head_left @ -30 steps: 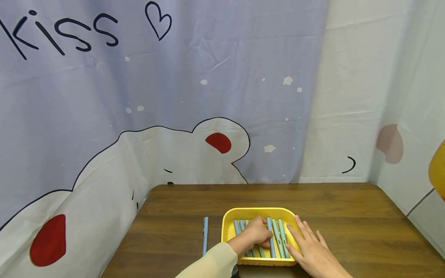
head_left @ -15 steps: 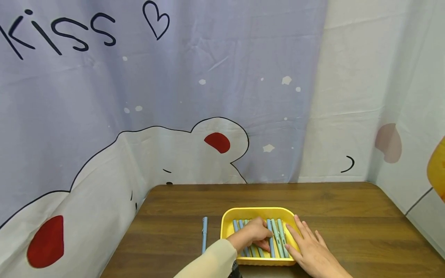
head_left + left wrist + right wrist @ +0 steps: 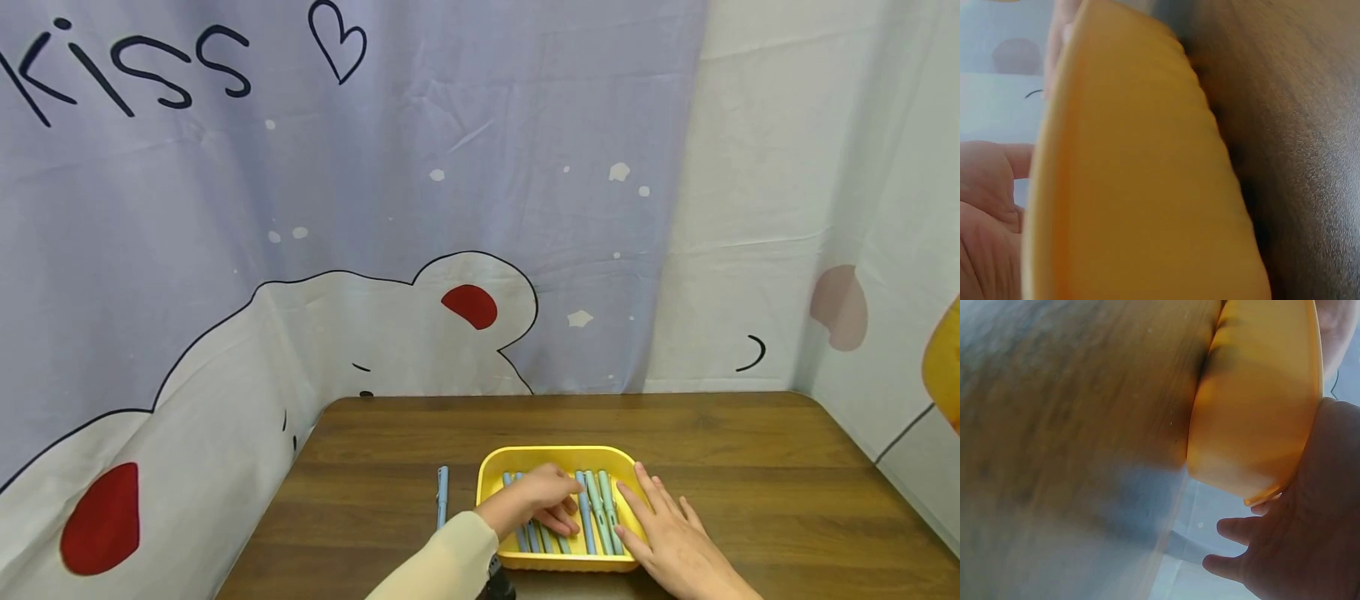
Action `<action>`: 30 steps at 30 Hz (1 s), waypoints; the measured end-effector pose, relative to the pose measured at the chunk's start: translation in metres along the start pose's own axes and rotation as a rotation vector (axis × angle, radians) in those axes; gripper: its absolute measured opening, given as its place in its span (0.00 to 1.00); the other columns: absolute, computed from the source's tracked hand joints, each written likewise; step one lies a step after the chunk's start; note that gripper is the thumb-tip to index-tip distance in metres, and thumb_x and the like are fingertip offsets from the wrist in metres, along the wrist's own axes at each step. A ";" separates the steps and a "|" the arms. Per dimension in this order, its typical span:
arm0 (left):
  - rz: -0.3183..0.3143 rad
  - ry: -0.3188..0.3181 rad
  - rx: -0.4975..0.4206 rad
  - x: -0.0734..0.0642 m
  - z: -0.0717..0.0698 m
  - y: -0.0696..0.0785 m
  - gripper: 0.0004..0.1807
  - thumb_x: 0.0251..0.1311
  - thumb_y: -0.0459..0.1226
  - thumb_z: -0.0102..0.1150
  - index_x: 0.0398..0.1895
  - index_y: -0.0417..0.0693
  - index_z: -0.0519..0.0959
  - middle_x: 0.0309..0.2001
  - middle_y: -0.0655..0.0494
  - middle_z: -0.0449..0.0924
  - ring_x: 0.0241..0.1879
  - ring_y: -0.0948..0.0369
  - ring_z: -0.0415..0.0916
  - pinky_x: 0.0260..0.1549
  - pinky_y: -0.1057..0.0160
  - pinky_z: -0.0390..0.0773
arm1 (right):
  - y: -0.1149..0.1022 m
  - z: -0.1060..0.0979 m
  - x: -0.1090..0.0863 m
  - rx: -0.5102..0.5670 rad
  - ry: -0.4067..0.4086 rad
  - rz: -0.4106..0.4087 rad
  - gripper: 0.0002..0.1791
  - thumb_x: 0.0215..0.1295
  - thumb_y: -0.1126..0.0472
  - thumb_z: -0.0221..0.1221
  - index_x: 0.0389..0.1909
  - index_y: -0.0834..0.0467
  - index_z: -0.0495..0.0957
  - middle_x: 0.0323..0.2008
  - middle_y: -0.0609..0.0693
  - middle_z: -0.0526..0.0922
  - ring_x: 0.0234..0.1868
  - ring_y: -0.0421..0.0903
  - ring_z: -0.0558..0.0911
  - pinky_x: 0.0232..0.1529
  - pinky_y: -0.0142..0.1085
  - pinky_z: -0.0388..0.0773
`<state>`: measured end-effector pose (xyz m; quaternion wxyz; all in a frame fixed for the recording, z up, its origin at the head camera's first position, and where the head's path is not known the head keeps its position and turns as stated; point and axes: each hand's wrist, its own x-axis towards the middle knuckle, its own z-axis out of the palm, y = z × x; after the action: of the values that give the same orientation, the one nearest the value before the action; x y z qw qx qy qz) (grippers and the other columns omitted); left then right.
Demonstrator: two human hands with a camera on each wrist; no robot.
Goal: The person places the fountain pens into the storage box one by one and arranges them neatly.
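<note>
A yellow tray (image 3: 570, 564) holds a row of blue and green pens lying side by side. My left hand (image 3: 542, 497) reaches over its left side, fingers loosely bent above the pens, with nothing visible in its grasp. Its index fingertip is close to a blue pen (image 3: 587, 521); whether they touch I cannot tell. Two light green pens (image 3: 604, 517) lie right of that one. Under the left hand, other pens (image 3: 532, 537) are partly covered. My right hand (image 3: 675, 542) rests against the tray's right rim with fingers spread. The left wrist view shows the left palm (image 3: 988, 219) behind the tray wall.
One blue pen (image 3: 442, 498) lies on the wooden table (image 3: 375, 467) left of the tray, its lower part hidden by the left sleeve (image 3: 442, 558). A printed curtain (image 3: 480, 167) hangs behind the table.
My left hand's lower fingers have drawn back leftward from the blue pen, leaving more of it visible. The right hand has stayed at the tray's right edge.
</note>
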<state>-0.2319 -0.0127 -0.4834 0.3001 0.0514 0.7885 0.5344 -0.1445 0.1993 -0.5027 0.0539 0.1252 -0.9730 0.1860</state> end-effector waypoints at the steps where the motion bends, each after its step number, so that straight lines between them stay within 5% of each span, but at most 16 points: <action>1: 0.007 -0.004 -0.010 -0.001 -0.003 0.000 0.17 0.74 0.40 0.54 0.49 0.32 0.77 0.35 0.44 0.82 0.28 0.51 0.88 0.25 0.61 0.86 | 0.000 0.000 0.000 0.000 -0.001 0.000 0.35 0.75 0.38 0.52 0.74 0.52 0.67 0.79 0.59 0.53 0.75 0.66 0.61 0.65 0.72 0.57; 8: 0.131 0.029 -0.065 -0.017 -0.016 0.004 0.14 0.72 0.41 0.56 0.52 0.40 0.76 0.43 0.45 0.83 0.37 0.50 0.85 0.31 0.54 0.87 | -0.001 -0.001 0.000 0.012 -0.012 -0.003 0.35 0.75 0.37 0.51 0.75 0.53 0.67 0.79 0.60 0.52 0.75 0.67 0.60 0.65 0.73 0.56; 15: 0.226 0.026 -0.055 -0.048 -0.036 0.013 0.19 0.70 0.43 0.59 0.58 0.42 0.76 0.51 0.49 0.82 0.52 0.46 0.81 0.46 0.47 0.84 | 0.001 0.000 -0.001 0.025 -0.004 -0.008 0.36 0.75 0.36 0.50 0.75 0.53 0.67 0.79 0.60 0.53 0.75 0.67 0.60 0.64 0.73 0.57; 24: 0.437 0.101 0.167 -0.079 -0.076 0.003 0.22 0.75 0.45 0.54 0.67 0.49 0.74 0.61 0.48 0.80 0.61 0.52 0.76 0.59 0.48 0.77 | 0.000 0.000 -0.001 0.049 -0.013 -0.009 0.35 0.75 0.38 0.52 0.75 0.53 0.66 0.79 0.61 0.52 0.74 0.69 0.60 0.63 0.75 0.57; 30: 0.494 0.189 0.249 -0.094 -0.100 -0.007 0.23 0.75 0.44 0.54 0.68 0.46 0.73 0.63 0.45 0.79 0.62 0.48 0.77 0.58 0.49 0.78 | 0.001 0.000 -0.001 0.040 -0.004 -0.012 0.35 0.74 0.38 0.53 0.74 0.54 0.67 0.79 0.62 0.53 0.74 0.69 0.61 0.62 0.74 0.58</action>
<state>-0.2064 -0.1348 -0.4255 0.0772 0.2283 0.8360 0.4930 -0.1441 0.2000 -0.5031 0.0505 0.1326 -0.9684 0.2051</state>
